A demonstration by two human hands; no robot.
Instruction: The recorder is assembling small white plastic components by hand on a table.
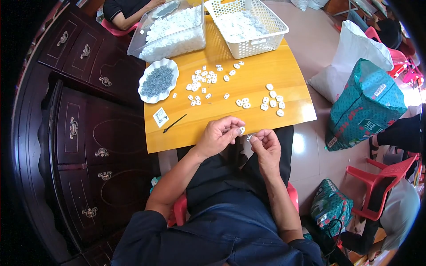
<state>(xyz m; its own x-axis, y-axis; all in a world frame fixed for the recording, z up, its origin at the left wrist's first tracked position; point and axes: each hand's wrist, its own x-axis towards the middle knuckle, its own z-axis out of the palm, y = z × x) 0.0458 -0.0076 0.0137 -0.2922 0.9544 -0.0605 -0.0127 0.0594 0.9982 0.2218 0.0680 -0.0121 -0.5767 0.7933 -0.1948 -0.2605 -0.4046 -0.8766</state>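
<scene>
Just past the table's near edge, my left hand (218, 136) pinches a small white oval plastic piece (242, 130) between thumb and fingers. Close beside it, my right hand (268, 148) has its thumb and fingertips closed on another small white plastic part (249, 138); its exact form is too small to make out. The two parts are close together, and I cannot tell whether they touch. Beyond my hands, white oval pieces (243, 103) with dark spots lie in a small group. More ovals (273, 103) lie to the right, and smaller white pieces (204, 79) are scattered farther left.
On the wooden table (177, 141) are a thin black stick-like tool (175, 123), a white card (160, 117) and a wavy-rimmed plate (143, 92) of small grey metal parts. A clear bin (171, 54) and white basket (248, 49) hold white pieces. Another person's arm (131, 20) is at far left.
</scene>
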